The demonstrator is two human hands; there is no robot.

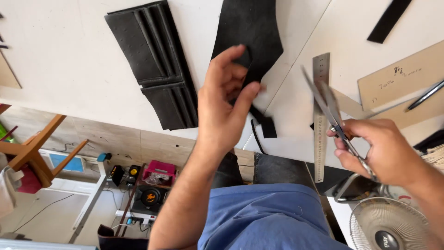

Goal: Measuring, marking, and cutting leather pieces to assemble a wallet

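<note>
The left hand [226,99] pinches the lower edge of a black leather sheet [252,32], thumb on one face and fingers [231,53] on the other, so the fingers are closed on the sheet. The sheet lies on the white worktop [69,60] and reaches up to the top edge of the view. Below the hand, a narrow tail of the sheet ends in a small black flap [268,127] near the worktop edge.

The right hand [381,148] holds scissors [330,104]. Its fingers are closed through the handles. The blades stand apart and point up and to the left, toward the sheet, but do not touch it. The blades cross in front of a steel ruler [320,120] that lies upright on the worktop, just right of the sheet.

A black wallet panel [155,60] with stitched card pockets lies flat on the worktop, left of the left hand and apart from the sheet.

At the right lie tan card templates [397,78], with a pen [425,95] resting across them. A black strip [388,21] lies at the top right corner.

Below the worktop edge are the person's blue shirt [268,217], a fan [388,224] at the lower right and a wooden stool [37,148] at the left.
</note>
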